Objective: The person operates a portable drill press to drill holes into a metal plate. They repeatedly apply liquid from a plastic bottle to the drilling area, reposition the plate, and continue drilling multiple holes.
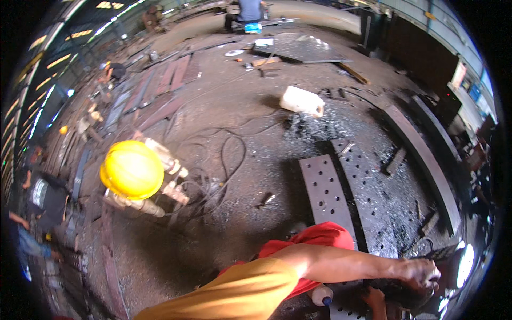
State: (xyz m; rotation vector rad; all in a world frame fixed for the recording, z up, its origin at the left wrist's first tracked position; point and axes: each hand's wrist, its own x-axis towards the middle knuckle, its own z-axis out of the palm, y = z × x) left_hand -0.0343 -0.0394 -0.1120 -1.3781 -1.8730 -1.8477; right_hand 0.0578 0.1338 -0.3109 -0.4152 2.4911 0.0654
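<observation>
My left arm, in an orange-yellow sleeve, reaches across to the lower right. At its end my left hand (421,274) is closed against a dark machine (445,266), and what its fingers grip is hidden. Just below, my right hand (375,297) rests low beside the same machine, its fingers lost in shadow. Under and beyond my arms lie steel plates with rows of drilled holes, one a bare grey plate (324,184), another a plate strewn with metal shavings (368,186). A white bottle with a blue cap (321,295) lies by my red-clad knee (328,234).
A yellow hard hat (132,169) sits on a metal fixture at left, with cables (229,160) looping nearby. Ahead are a white jerrycan (302,101) and scattered shavings. Long steel bars (426,165) lie at right. Other people (45,197) work at left and far back.
</observation>
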